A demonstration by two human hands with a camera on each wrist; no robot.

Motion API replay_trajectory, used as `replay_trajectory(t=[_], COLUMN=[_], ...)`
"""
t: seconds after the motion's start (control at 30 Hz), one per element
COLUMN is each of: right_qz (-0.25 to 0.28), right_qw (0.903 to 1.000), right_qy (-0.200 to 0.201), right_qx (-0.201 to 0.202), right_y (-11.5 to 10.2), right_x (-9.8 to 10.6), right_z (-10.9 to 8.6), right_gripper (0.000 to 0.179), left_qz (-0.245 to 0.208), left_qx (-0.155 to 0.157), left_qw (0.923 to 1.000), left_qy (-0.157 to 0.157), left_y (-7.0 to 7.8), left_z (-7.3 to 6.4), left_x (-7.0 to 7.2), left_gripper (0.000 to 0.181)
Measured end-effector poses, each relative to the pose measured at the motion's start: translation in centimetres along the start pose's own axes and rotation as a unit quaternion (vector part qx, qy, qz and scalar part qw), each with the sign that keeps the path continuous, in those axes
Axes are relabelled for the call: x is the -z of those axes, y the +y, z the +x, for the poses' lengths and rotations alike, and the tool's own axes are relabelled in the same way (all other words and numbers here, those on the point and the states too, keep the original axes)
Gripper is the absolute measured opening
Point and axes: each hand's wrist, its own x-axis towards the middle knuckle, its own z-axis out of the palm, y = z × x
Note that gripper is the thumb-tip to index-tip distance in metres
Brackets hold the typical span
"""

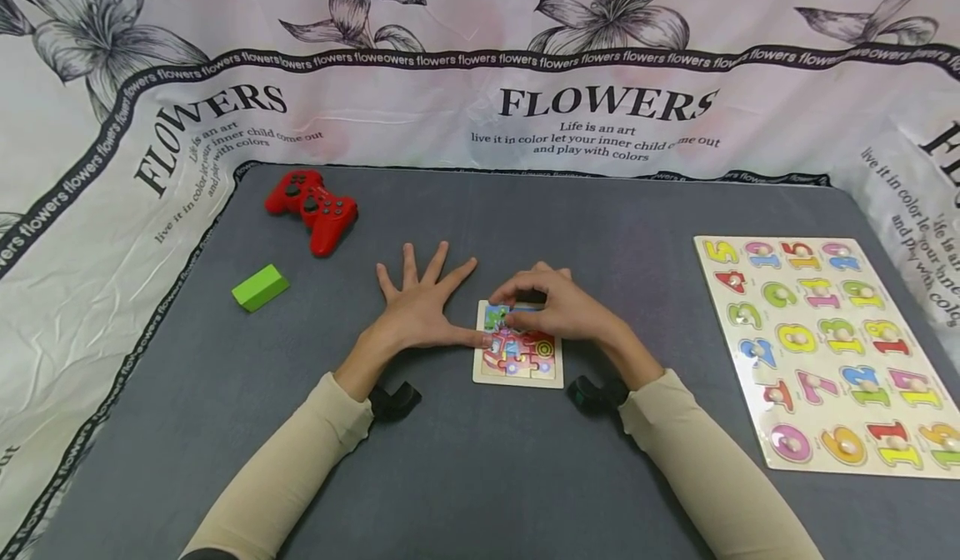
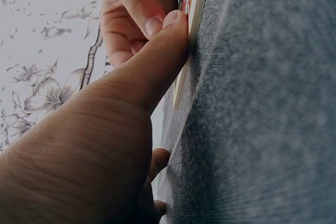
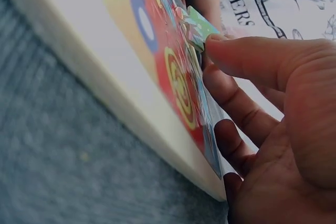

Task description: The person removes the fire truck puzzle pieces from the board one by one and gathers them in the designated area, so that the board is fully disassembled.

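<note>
We had the small jigsaw puzzle [image 1: 525, 362] on the tabletop [image 1: 480, 477], just right of the left grip [image 1: 420, 314] and partly under the right grip [image 1: 557, 303]. Right grip pinched a green piece [image 3: 199, 31] with thumb and finger, tilted over the puzzle's far part; contact below, we couldn't tell. Left grip was spread wide, thumb tip on the puzzle's left edge. Left of the left grip we saw a green block [image 1: 260, 288], plus a red game controller [image 1: 313, 208] farther ahead. Number board [image 1: 828, 360]: well right of the right grip. Floral cloth [image 1: 420, 110]: beyond both.
</note>
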Motion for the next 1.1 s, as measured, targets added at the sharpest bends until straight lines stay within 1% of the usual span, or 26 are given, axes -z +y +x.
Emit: replay_trajectory(t=[0.13, 0.4, 0.53, 0.73, 0.93, 1.1], right_qz=[0.012, 0.039, 0.058, 0.082, 0.086, 0.072], right_qw=[0.9999, 0.9991, 0.9980, 0.9959, 0.9944, 0.9928], right_qy=[0.009, 0.019, 0.026, 0.038, 0.060, 0.089], right_qx=[-0.004, 0.004, 0.007, -0.003, -0.005, -0.035], right_y=[-0.1, 0.0, 0.1, 0.5, 1.3, 2.4], right_x=[-0.1, -0.2, -0.1, 0.2, 1.4, 3.2], right_z=[0.0, 0.0, -0.1, -0.2, -0.2, 0.3], right_gripper=[0.025, 0.022, 0.024, 0.026, 0.025, 0.026], left_qz=[-0.001, -0.003, -0.002, 0.004, 0.007, 0.008], left_qx=[-0.002, -0.004, -0.006, -0.004, 0.000, 0.000], left_qw=[1.0000, 1.0000, 1.0000, 1.0000, 1.0000, 0.9999], left_qy=[0.001, 0.006, 0.006, 0.007, 0.006, 0.007], left_y=[-0.1, 0.0, 0.2, 0.1, 0.2, 0.2], left_z=[0.0, -0.2, -0.3, -0.2, -0.1, 0.0], left_x=[-0.1, 0.0, 0.0, -0.2, -0.3, -0.2], left_gripper=[0.116, 0.117, 0.117, 0.117, 0.117, 0.116])
